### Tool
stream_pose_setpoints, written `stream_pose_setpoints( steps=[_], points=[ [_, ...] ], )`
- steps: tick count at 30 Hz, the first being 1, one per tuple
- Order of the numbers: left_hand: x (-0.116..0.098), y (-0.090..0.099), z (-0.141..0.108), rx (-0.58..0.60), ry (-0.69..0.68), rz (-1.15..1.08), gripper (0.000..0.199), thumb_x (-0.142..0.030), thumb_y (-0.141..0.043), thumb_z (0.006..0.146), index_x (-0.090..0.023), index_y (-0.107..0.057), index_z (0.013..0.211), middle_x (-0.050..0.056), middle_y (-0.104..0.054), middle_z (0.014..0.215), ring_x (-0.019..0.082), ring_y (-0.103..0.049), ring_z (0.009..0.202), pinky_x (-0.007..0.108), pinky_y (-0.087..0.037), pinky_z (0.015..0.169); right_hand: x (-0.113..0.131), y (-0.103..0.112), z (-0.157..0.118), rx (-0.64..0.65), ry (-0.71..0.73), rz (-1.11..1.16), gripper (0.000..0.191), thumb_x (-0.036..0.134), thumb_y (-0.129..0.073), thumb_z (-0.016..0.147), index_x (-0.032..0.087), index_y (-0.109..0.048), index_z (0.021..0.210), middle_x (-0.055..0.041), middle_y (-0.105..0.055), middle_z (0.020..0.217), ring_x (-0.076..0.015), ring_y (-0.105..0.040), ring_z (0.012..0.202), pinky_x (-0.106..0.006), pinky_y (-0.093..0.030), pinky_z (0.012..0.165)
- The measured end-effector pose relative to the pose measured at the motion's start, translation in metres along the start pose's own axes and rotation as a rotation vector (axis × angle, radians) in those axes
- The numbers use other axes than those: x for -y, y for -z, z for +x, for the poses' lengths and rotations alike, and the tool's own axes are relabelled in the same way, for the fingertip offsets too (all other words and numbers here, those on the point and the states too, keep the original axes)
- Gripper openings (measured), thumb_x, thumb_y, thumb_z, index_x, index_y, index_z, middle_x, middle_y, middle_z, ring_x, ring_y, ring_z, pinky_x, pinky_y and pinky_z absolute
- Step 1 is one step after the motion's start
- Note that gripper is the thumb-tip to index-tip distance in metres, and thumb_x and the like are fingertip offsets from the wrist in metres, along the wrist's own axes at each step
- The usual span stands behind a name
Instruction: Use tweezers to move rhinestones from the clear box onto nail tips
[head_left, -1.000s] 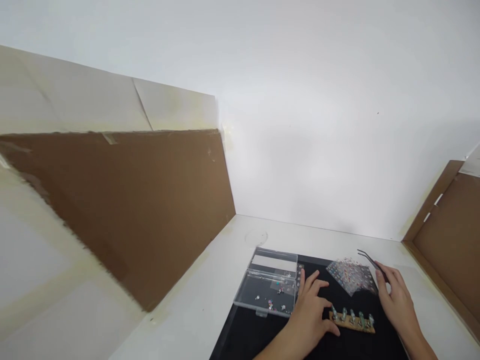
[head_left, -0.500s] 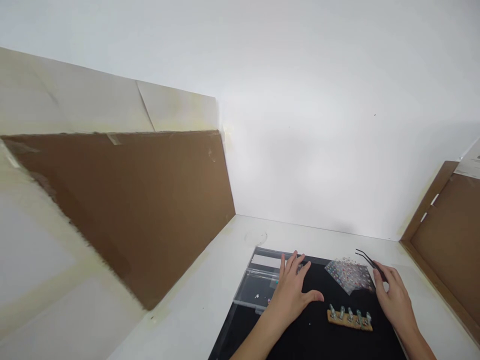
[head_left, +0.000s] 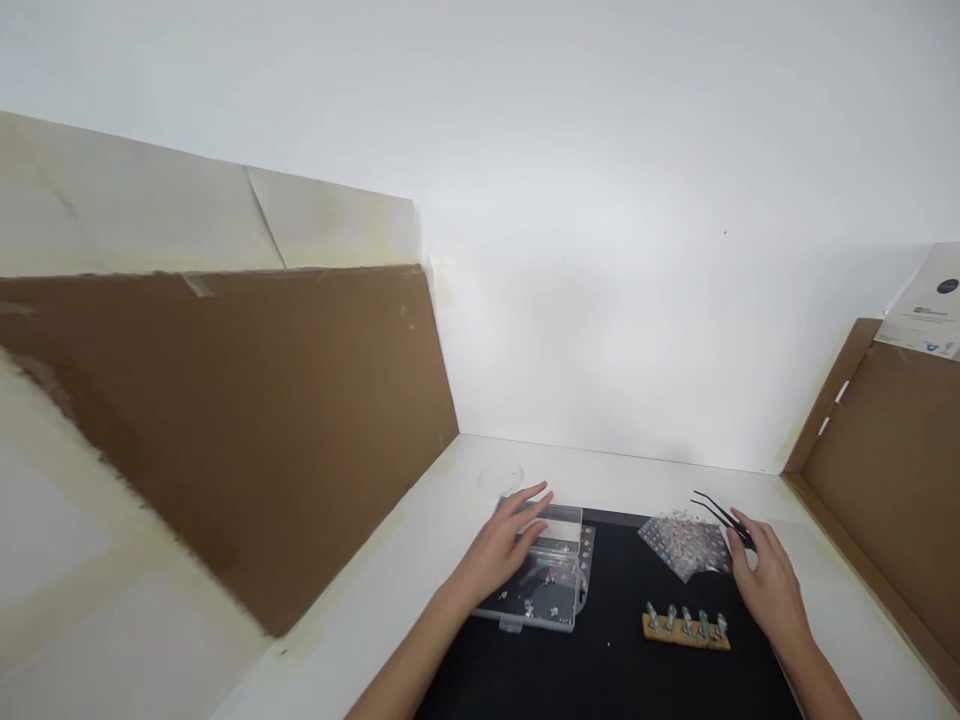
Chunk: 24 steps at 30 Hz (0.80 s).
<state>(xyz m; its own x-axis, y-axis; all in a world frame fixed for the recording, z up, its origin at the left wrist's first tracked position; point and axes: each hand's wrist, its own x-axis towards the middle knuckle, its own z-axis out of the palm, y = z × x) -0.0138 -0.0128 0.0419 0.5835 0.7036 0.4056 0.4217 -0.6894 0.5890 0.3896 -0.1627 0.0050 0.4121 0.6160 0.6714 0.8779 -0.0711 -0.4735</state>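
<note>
My left hand [head_left: 495,552] lies over the left side of a clear plastic case [head_left: 534,623], its fingers stretched out and apart. The case's lid is raised, and small gems and charms [head_left: 548,578] are scattered inside. Under the case's right edge, a strip of a gem sheet [head_left: 589,545] shows. My right hand [head_left: 771,590] is closed around black tweezers [head_left: 726,514], whose two tips are apart and point left. Below the tips sits a sheet of gems [head_left: 679,550]. A cork stand [head_left: 660,632] with several upright nail tips [head_left: 685,621] is left of my right hand.
A black mat [head_left: 540,680] lies under these things on the white table [head_left: 360,600]. One tiny white speck [head_left: 608,644] rests on the mat. Brown board panels [head_left: 300,400] stand at left and right, with a white wall [head_left: 600,250] behind.
My left hand has moved left, from over the case's right part to its left side, uncovering the gems inside. The right hand still holds the tweezers. The whole view has shifted slightly.
</note>
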Motion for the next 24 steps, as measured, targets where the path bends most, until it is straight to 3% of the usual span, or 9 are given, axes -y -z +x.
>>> stream_pose_setpoints(
  steps=[4,10,15,20,24],
  points=[
    [0.025,0.01,-0.005,-0.112,0.104,-0.079,0.051,-0.052,-0.042,0.108,-0.025,-0.064,0.146,0.01,-0.065,0.149,0.027,-0.065,0.134,0.043,-0.056,0.112,0.001,0.0,0.0,-0.001,-0.002,0.003,0.048,0.059,-0.042,0.103,0.023,-0.065,0.125,-0.0118,-0.071,0.119,-0.0312,-0.068,0.113,-0.049,-0.054,0.098],
    [0.028,0.019,-0.003,-0.214,0.122,-0.099,0.046,-0.049,-0.045,0.107,-0.024,-0.071,0.136,0.009,-0.07,0.142,0.026,-0.065,0.135,0.043,-0.052,0.118,0.002,0.003,0.0,0.002,-0.034,0.001,0.049,0.06,-0.042,0.103,0.022,-0.066,0.124,-0.0119,-0.07,0.118,-0.0297,-0.068,0.108,-0.047,-0.054,0.095],
    [0.036,0.012,-0.01,-0.006,0.127,0.037,0.041,-0.048,-0.05,0.105,-0.026,-0.076,0.128,0.01,-0.071,0.141,0.029,-0.064,0.135,0.049,-0.051,0.118,0.002,0.002,-0.002,0.009,-0.055,0.009,0.048,0.06,-0.044,0.101,0.024,-0.067,0.122,-0.0106,-0.071,0.121,-0.0295,-0.068,0.111,-0.046,-0.054,0.096],
    [0.034,0.0,-0.018,0.231,0.158,0.209,0.056,-0.053,-0.062,0.099,-0.026,-0.063,0.148,0.013,-0.056,0.16,0.035,-0.049,0.151,0.062,-0.031,0.129,0.002,0.002,-0.002,0.023,-0.053,0.034,0.048,0.061,-0.045,0.101,0.024,-0.068,0.12,-0.0103,-0.072,0.121,-0.0297,-0.069,0.113,-0.046,-0.055,0.097],
    [0.027,0.0,-0.022,0.202,0.194,0.208,0.065,-0.06,-0.056,0.101,-0.026,-0.053,0.156,0.014,-0.044,0.169,0.035,-0.045,0.153,0.051,-0.047,0.119,0.002,0.001,-0.002,0.03,-0.055,0.037,0.048,0.062,-0.045,0.1,0.024,-0.068,0.12,-0.0103,-0.072,0.121,-0.0299,-0.069,0.113,-0.047,-0.055,0.097]
  ],
)
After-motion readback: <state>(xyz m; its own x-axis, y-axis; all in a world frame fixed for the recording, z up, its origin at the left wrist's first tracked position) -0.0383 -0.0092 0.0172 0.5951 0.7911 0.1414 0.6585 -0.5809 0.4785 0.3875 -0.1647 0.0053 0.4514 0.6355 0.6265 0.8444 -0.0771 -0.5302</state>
